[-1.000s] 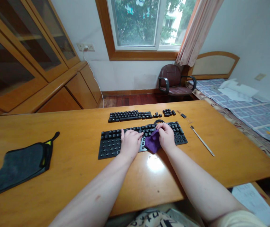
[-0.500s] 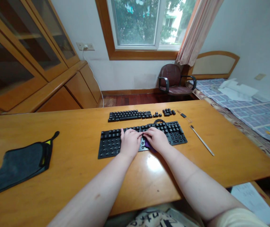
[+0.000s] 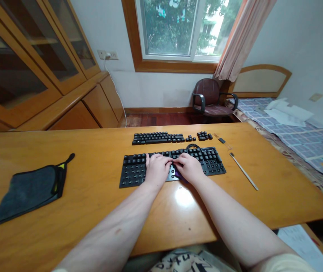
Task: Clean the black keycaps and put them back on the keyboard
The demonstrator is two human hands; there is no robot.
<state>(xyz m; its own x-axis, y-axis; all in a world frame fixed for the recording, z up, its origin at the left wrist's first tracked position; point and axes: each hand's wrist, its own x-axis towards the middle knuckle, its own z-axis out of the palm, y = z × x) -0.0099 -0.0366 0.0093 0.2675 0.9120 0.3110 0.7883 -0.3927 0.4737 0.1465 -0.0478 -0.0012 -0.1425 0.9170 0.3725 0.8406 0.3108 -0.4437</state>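
A black keyboard (image 3: 131, 175) lies on the wooden table, with many of its lower keycaps off and the switches bare. Both hands rest over its middle, fingertips almost touching. My left hand (image 3: 158, 168) has its thumb and index pressed together at the keyboard's centre; whatever they pinch is hidden. My right hand (image 3: 189, 166) is closed, its fingertips meeting the left ones. A purple cloth (image 3: 177, 174) shows under its palm, bunched between hand and keyboard. A coiled cable (image 3: 192, 146) lies behind the keyboard.
Removed keycaps (image 3: 158, 138) stand in rows behind the keyboard, with smaller groups (image 3: 204, 136) to their right. A wire keycap puller (image 3: 222, 140) and a thin brush (image 3: 245, 172) lie at right. A folded grey cloth pouch (image 3: 34, 187) is at left. A chair (image 3: 209, 96) stands beyond the table.
The view has shifted slightly, so everything sits a little further right. Both hands stay at the same spot on the keyboard, with fingertips still close together.
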